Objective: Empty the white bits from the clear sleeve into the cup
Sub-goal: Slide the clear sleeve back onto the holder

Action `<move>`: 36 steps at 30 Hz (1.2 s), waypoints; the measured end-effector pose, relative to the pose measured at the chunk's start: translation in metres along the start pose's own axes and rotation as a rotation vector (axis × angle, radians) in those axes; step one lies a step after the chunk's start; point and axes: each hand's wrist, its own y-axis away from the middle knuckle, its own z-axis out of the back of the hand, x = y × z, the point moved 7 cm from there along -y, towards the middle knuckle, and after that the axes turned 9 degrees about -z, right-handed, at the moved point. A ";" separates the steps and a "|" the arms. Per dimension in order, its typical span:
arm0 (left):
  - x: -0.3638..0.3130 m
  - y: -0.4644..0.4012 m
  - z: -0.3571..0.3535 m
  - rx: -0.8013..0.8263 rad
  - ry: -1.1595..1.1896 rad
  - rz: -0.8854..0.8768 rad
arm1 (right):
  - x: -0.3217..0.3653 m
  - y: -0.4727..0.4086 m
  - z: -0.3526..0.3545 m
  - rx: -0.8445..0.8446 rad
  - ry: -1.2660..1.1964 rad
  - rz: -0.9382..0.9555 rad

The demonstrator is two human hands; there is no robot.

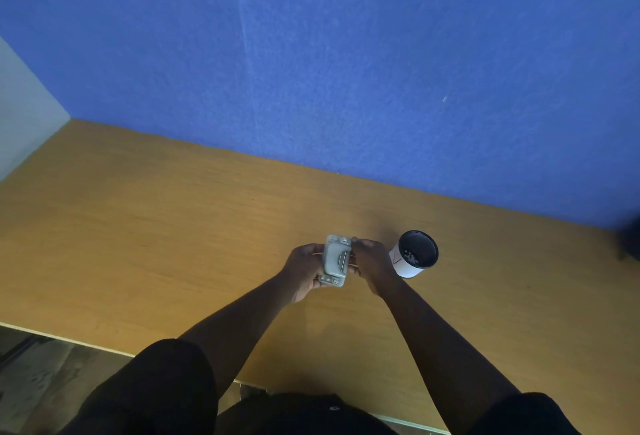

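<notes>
Cup holds white bits; both hands grip sleeve.

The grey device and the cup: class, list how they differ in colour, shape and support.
The grey device is pale grey and blocky; the cup is white outside, dark inside and round. The device is held between the left hand and right hand; the cup stands untouched on the table.

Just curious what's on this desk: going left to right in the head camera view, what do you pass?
left hand → grey hole punch held between both hands → right hand → white cup with white bits inside.
</notes>
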 end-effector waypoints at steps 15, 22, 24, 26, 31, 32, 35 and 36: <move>-0.016 -0.008 0.009 -0.012 -0.140 -0.096 | 0.012 -0.004 -0.001 -0.069 0.268 0.200; -0.011 -0.015 0.013 -0.108 -0.060 -0.051 | -0.006 -0.001 -0.006 0.056 0.141 0.031; -0.009 -0.018 0.016 -0.160 -0.054 -0.028 | -0.018 0.002 -0.008 0.115 0.172 -0.040; -0.007 -0.022 0.017 -0.187 -0.060 0.001 | -0.027 0.003 -0.008 0.158 0.181 -0.065; 0.002 -0.025 0.009 -0.145 -0.032 0.089 | -0.033 0.002 -0.002 0.112 0.163 -0.065; 0.004 -0.025 0.007 -0.113 -0.044 0.099 | -0.034 0.000 0.000 0.084 0.150 -0.068; 0.011 -0.028 0.006 -0.059 -0.166 0.088 | -0.037 -0.005 0.001 0.022 0.136 -0.083; 0.013 -0.030 0.007 -0.059 -0.246 0.072 | -0.039 -0.007 0.000 0.006 0.150 -0.091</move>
